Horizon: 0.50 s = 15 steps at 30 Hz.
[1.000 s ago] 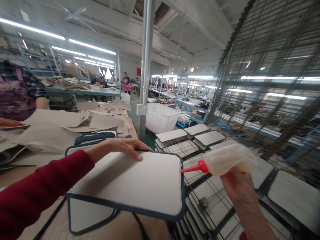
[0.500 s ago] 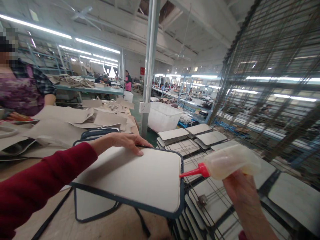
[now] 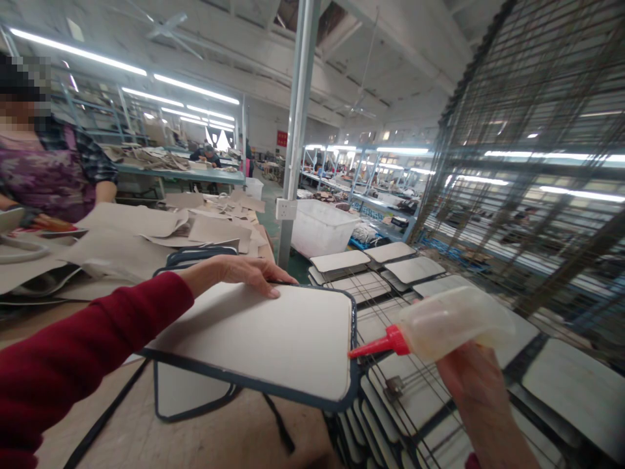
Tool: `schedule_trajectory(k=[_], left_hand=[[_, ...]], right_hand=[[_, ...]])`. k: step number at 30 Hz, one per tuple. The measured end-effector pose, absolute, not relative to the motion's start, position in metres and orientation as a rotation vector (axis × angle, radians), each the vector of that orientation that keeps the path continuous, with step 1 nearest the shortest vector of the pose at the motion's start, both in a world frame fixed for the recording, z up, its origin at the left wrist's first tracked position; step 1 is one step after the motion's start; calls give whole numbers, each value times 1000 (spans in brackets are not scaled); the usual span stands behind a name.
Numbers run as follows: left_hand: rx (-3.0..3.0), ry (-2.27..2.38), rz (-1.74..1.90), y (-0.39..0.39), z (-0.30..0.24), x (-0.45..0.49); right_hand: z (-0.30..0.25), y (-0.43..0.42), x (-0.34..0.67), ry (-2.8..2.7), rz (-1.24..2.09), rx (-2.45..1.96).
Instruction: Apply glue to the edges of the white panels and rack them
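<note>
My left hand (image 3: 249, 273) grips the far edge of a white panel (image 3: 273, 339) with rounded corners and a dark blue rim, thumb on top. The panel is held tilted above the table. In my right hand (image 3: 469, 365) is a translucent squeeze bottle (image 3: 449, 322) lying almost level, its red nozzle (image 3: 378, 344) pointing left. The tip is at the right edge of the panel, along the seam between white face and blue rim, where a glossy line shows. My right fingers are partly hidden behind the bottle. Under the held panel lies another blue-rimmed panel (image 3: 190, 391).
On the right, wire racks (image 3: 361, 286) carry several white panels. Beige sheets (image 3: 122, 234) cover the table at left, where a co-worker in a purple apron (image 3: 46, 172) stands. A metal post (image 3: 295, 130) and a white bin (image 3: 322, 228) stand beyond.
The nozzle tip has moved a little down along the panel's right edge, the bottle with it. The glossy line above the tip is longer. My left hand keeps its hold.
</note>
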<state>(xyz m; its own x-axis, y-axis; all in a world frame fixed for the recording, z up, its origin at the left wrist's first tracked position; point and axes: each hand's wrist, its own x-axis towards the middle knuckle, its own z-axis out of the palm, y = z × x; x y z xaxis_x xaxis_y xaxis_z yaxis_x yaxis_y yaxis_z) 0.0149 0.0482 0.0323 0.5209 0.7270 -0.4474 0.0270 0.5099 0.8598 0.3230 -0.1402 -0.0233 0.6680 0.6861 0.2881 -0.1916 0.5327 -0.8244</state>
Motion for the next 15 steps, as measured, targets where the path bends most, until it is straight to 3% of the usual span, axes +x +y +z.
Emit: schedule_trajectory(k=[6,15], left_hand=[[1496,662,69,49,35,11],[1731,545,23,50,33,3]], right_hand=[[-25,-143,323,-655,577,-830],[-23,-146,316,-718,545,-860]])
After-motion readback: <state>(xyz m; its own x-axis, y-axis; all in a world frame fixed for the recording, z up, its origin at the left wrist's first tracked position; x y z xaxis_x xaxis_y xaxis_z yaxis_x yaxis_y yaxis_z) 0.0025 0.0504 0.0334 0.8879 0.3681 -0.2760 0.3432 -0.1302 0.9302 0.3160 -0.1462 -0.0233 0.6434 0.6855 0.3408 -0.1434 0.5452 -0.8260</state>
